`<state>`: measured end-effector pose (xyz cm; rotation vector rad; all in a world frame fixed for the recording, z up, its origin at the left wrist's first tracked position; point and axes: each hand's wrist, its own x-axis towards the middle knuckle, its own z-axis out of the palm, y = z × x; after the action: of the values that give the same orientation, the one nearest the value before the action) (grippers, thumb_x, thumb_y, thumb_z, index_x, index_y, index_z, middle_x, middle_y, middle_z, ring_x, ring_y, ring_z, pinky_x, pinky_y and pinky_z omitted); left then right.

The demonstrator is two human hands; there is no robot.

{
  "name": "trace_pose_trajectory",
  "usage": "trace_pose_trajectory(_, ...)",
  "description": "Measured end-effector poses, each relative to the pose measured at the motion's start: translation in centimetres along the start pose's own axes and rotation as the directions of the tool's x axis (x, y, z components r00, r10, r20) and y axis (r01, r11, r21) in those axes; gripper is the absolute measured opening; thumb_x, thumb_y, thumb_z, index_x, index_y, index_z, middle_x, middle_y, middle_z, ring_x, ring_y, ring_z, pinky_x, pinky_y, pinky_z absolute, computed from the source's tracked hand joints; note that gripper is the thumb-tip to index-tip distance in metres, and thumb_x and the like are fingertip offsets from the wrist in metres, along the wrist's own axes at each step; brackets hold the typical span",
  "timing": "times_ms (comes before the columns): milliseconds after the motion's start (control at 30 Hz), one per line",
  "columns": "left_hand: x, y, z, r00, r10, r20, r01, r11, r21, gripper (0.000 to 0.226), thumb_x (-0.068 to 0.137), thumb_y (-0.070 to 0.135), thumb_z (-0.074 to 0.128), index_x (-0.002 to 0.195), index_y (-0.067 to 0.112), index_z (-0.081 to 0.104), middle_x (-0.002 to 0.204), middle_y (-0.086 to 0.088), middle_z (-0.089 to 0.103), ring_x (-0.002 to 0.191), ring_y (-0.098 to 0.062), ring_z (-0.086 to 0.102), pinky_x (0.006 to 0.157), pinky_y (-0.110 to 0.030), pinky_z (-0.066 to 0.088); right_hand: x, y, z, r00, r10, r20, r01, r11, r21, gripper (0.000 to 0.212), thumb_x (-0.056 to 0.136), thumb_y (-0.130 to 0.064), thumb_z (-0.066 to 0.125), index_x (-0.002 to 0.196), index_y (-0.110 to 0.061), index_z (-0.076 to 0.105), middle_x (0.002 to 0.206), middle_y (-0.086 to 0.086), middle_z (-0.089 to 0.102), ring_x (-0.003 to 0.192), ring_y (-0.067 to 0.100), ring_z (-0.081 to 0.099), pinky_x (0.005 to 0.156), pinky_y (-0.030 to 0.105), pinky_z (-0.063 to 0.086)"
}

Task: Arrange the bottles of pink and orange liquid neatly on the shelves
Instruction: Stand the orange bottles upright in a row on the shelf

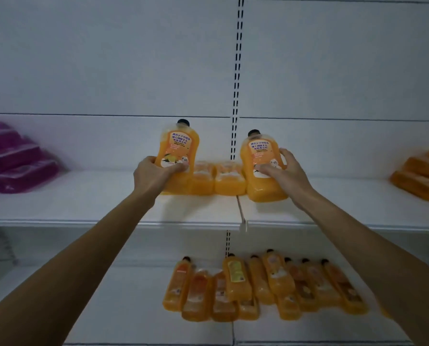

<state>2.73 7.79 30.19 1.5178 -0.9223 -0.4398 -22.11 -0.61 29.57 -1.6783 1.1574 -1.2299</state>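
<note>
Light is dim, flat and cool, leaving the white back panel (108,58) grey, with a soft shadow band under the upper shelf (58,218) at the foot of the slotted upright (237,71). Just beside the upright the left orange bottle (177,146) and right orange bottle (263,156) are sharpest, their labels nearly legible. Far left of it the pink bottles (13,161) smear, far right the orange pile (418,176) blurs, and the shelf edge bows with wide-angle distortion.

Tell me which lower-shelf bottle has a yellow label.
The orange bottle near the row's middle, fourth from the left; the other labels look white or orange.
</note>
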Motion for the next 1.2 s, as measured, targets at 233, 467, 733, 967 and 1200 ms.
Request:
trace_pose_trajectory(233, 6.0, -0.6, 2.5, 0.998, -0.054, -0.028, 0.054, 0.999, 0.009, 0.080, 0.071, 0.035, 0.079, 0.136, 0.024, 0.035, 0.137, -0.010, 0.045, 0.118, -0.032, 0.049, 0.092, -0.041, 0.044, 6.6, -1.0, 5.8, 0.988, -0.042, 0.147, 0.059, 0.992, -0.109, 0.080, 0.084, -0.044, 0.066, 0.147, -0.025, 0.021, 0.143, 0.002, 0.042, 0.125, 0.027, 0.046, 0.091, 0.033, 0.039)
trace_pose_trajectory(467, 9.3, -1.6, 3.3, 0.992, -0.123, -0.009, 0.118, 0.931, 0.346, 0.062, 0.089, 0.049, 0.053, 0.136, 0.011, 0.041, 0.139, -0.011, 0.045, 0.123, -0.032, 0.045, 0.098, -0.041, 0.039, 10.3, -1.3, 11.1, 0.978, 0.057, 0.200, -0.004, 0.967, -0.254, 0.072, 0.085, -0.047, 0.062, 0.144, -0.022, 0.029, 0.141, 0.004, 0.045, 0.123, 0.028, 0.046, 0.085, 0.032, 0.039)
trace_pose_trajectory(733, 10.4, -2.6, 3.4, 0.983, -0.055, 0.174, -0.043, 0.855, 0.516, 0.064, 0.094, 0.055, 0.035, 0.135, 0.007, 0.042, 0.136, -0.015, 0.048, 0.117, -0.033, 0.049, 0.088, -0.036, 0.039, 11.8, -0.8, 12.7, 0.958, 0.216, 0.188, -0.107, 0.878, -0.467, 0.065, 0.088, -0.057, 0.043, 0.137, -0.015, 0.040, 0.136, 0.013, 0.046, 0.121, 0.034, 0.045, 0.102, 0.048, 0.039)
trace_pose_trajectory(967, 7.9, -2.9, 0.0, 0.957, 0.083, 0.279, -0.232, 0.798, 0.557, 0.066, 0.091, 0.052, 0.046, 0.143, 0.014, 0.032, 0.145, -0.013, 0.040, 0.127, -0.032, 0.043, 0.099, -0.043, 0.039, 9.7, -1.4, 12.0, 0.999, -0.008, 0.051, 0.027, 0.927, -0.374, 0.065, 0.091, -0.042, 0.050, 0.146, -0.012, 0.032, 0.149, 0.009, 0.036, 0.136, 0.028, 0.034, 0.107, 0.040, 0.033)
trace_pose_trajectory(1200, 3.5, -3.1, -2.3, 0.869, 0.235, 0.436, -0.471, 0.661, 0.583, 0.078, 0.072, 0.061, 0.049, 0.136, 0.018, 0.041, 0.136, -0.010, 0.050, 0.117, -0.029, 0.050, 0.095, -0.047, 0.046, 5.0, -0.7, 11.1, 0.934, -0.327, -0.144, 0.239, 0.872, -0.428, 0.054, 0.092, -0.015, 0.055, 0.143, -0.010, 0.038, 0.145, 0.009, 0.042, 0.133, 0.024, 0.036, 0.108, 0.034, 0.030)
